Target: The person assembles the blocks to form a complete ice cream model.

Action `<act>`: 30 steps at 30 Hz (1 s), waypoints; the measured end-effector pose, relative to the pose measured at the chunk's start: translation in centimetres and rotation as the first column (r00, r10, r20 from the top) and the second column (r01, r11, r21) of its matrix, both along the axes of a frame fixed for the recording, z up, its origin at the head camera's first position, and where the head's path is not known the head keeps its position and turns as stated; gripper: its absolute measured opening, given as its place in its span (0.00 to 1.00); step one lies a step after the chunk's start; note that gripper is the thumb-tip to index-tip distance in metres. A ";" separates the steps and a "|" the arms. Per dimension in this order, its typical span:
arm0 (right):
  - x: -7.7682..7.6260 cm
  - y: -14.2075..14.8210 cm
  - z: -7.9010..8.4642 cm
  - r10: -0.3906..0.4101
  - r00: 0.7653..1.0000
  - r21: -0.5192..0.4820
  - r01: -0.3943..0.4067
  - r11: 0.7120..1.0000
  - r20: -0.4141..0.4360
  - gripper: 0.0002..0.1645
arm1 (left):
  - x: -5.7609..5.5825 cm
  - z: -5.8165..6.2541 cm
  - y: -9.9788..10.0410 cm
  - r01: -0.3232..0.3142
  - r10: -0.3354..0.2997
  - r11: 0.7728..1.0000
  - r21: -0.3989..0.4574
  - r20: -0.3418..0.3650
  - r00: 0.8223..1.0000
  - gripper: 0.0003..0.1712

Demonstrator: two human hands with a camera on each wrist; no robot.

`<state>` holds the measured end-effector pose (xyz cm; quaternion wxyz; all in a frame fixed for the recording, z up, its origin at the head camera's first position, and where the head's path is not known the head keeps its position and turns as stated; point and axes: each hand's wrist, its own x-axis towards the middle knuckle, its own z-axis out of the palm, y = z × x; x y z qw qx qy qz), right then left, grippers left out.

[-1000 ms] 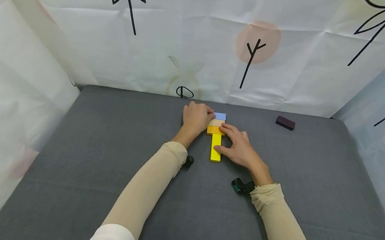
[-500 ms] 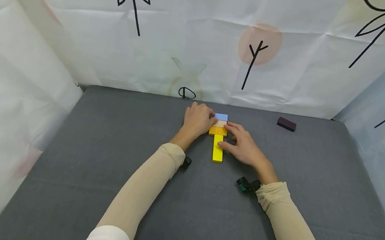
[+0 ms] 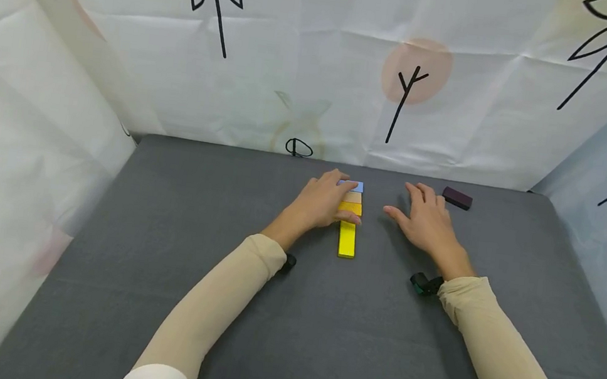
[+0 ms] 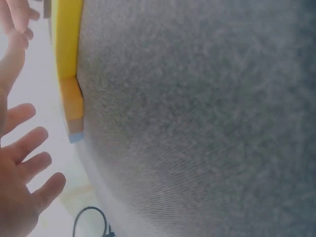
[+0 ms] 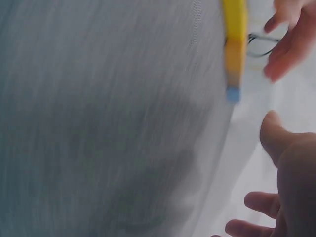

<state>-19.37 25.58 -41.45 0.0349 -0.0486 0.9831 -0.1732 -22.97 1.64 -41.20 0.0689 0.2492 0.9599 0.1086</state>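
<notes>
A row of flat blocks lies on the grey table: a blue block [image 3: 358, 187] farthest away, then a beige block [image 3: 354, 197], an orange block [image 3: 353, 209] and a lengthwise yellow block [image 3: 347, 242]. My left hand [image 3: 320, 203] hovers over the left side of this row, fingers spread and thumb across the near part; the left wrist view shows it raised off the blocks with nothing in it. To the right of the row, apart from it, my right hand [image 3: 428, 225] is over the table with loose fingers. Just beyond its fingers lies a dark purple block [image 3: 457, 198].
The grey tabletop [image 3: 285, 339] spreads out around the blocks. A white cloth backdrop [image 3: 319, 59] with printed plants rises at the table's far edge, and more cloth hangs at both sides.
My right hand has left the row of blocks and moved right toward the dark block. My left hand has lifted from the row's left side, its fingers spreading over the blocks.
</notes>
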 end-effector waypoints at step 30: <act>-2.3 10.2 -0.1 -0.124 0.990 0.237 0.103 0.966 0.074 0.55 | 1.2 -0.9 -0.2 0.186 -0.168 0.975 -0.124 0.148 0.975 0.73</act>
